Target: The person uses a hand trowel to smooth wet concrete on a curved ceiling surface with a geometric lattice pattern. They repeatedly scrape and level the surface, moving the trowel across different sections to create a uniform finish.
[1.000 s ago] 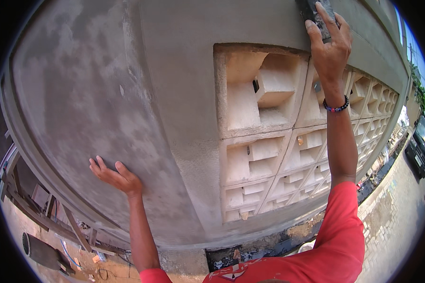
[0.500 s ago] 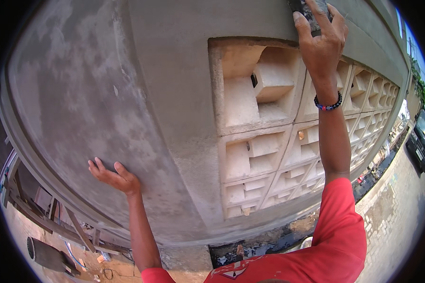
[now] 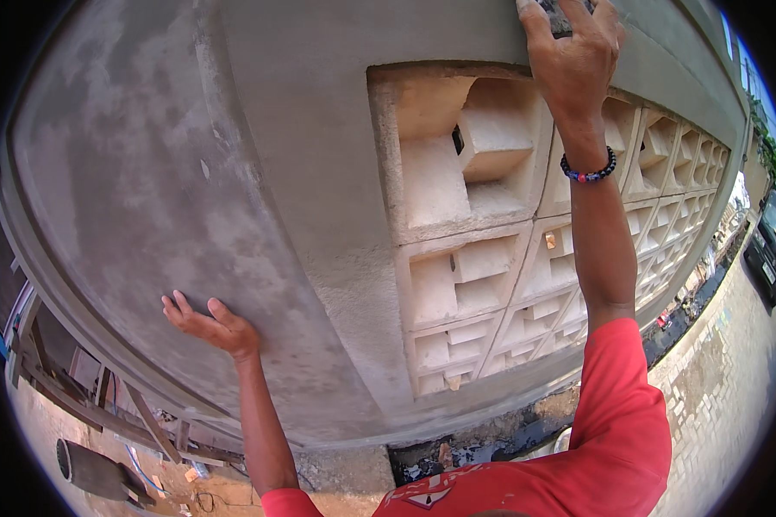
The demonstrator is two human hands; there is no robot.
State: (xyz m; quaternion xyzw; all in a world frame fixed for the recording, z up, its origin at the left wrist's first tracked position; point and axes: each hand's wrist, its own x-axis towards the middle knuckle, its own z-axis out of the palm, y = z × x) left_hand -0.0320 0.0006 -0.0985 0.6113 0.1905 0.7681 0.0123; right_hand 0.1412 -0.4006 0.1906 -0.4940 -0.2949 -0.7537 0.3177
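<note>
My left hand [image 3: 209,324] rests flat, fingers spread, on the smooth grey plastered wall [image 3: 172,172] at lower left. My right hand [image 3: 573,56] reaches high along the wall's upper band, pressing a dark flat tool [image 3: 559,15] against the plaster; most of the tool is hidden by my fingers and the frame's top edge. A beaded bracelet [image 3: 588,170] circles my right wrist. Below that hand lies a panel of pale decorative concrete vent blocks [image 3: 466,164] with recessed square openings.
The row of vent blocks [image 3: 664,164] runs off to the right. At the wall's foot lie a dark wet trench [image 3: 491,444], wooden planks [image 3: 121,414] and a dark cylinder [image 3: 90,470] at left. Paved ground [image 3: 724,370] and a dark vehicle [image 3: 763,250] are at right.
My right hand has slid a little to the left along the top of the wall with the tool. My left hand stays planted on the plaster.
</note>
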